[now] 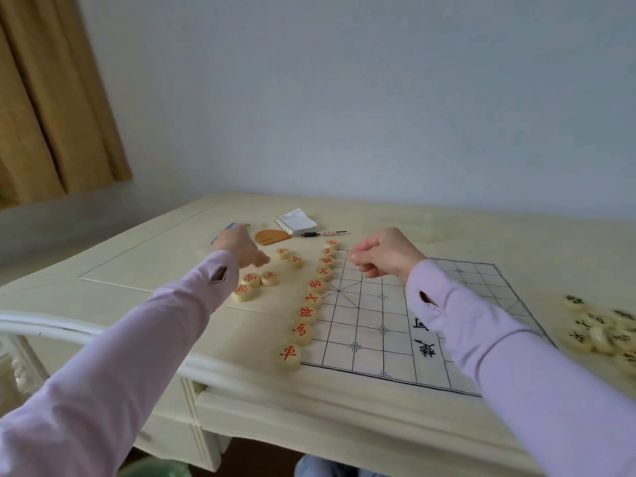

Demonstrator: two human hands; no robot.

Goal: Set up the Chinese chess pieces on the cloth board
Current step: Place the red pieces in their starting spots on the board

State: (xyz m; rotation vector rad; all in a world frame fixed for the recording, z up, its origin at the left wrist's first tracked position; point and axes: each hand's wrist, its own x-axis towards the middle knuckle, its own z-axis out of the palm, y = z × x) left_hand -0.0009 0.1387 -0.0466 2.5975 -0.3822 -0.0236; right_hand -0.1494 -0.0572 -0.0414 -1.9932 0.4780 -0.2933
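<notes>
A yellow curtain (51, 98) hangs at the far left. The cream surface (137, 263) holds everything else. The left hand (241, 249) reaches out over five loose red pieces (270, 277), which lie flat in a small bunch just left of the board. Its fingers point down at them, but it is blurry, so I cannot tell if it pinches one. Behind that hand are a blue card (234, 227), partly hidden, and an orange half-round thing (272, 235). Next is the row of red pieces (311, 299). Nine of them sit side by side along the left end of the cloth board (378, 321). The row runs from the near edge of the surface away toward the wall, leaning a little to the right. Past its far end lie a small notebook (296, 221) and a pen (323, 233). The cloth board lies flat, with its two ends facing left and right, and its big black letters run sideways across the middle. The right hand (382, 256) hangs over the far left corner of the board with its fingers curled in. I cannot tell if there is a piece inside. Well apart on the far right, the black pieces (599, 330) lie in a loose heap off the board.
</notes>
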